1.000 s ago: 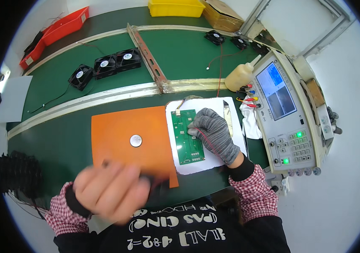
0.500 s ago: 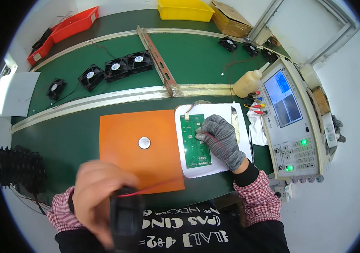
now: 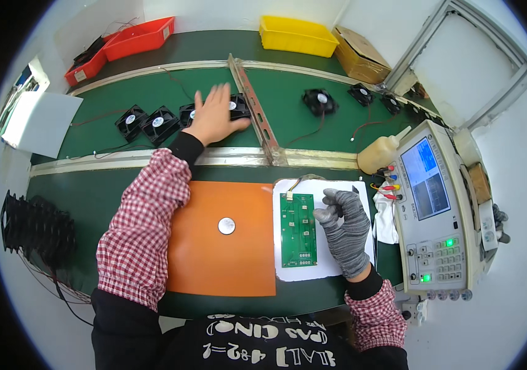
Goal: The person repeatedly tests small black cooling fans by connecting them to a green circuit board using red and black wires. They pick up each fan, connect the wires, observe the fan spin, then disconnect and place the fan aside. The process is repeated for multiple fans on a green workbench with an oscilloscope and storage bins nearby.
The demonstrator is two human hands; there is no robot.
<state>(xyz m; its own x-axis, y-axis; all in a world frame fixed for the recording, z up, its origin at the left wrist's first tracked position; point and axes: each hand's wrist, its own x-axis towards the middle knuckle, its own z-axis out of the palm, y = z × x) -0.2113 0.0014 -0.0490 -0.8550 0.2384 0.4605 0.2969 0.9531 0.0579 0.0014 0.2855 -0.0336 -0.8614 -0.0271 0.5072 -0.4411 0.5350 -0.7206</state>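
My left hand (image 3: pixel 211 118) is bare and reaches forward, fingers spread, over a row of black square cooling fans. One fan (image 3: pixel 239 110) shows to the right of the fingers, and another fan (image 3: pixel 160 125) lies to their left; whether the hand touches them I cannot tell. In a grey glove, my right hand (image 3: pixel 345 231) hovers beside a green circuit board (image 3: pixel 298 240), fingers curled, thumb and fingertips apart, with nothing visible between them. The board lies on a white pad (image 3: pixel 331 270) with a wired plug at its top end. Beyond the metal bar, a slightly blurred fan (image 3: pixel 320 102) trails a red wire.
An orange mat (image 3: pixel 226 265) with a white disc (image 3: pixel 226 226) lies left of the pad. A slotted metal bar (image 3: pixel 257 111) divides the back area. At right stand a bottle (image 3: pixel 377 155) and a test instrument (image 3: pixel 427 203). Stacked black fans (image 3: pixel 38 228) sit at far left.
My left hand has moved from the near edge, where it held a fan, to the back row. A further fan lies right of the bar. The red wire is gone from my right fingers.
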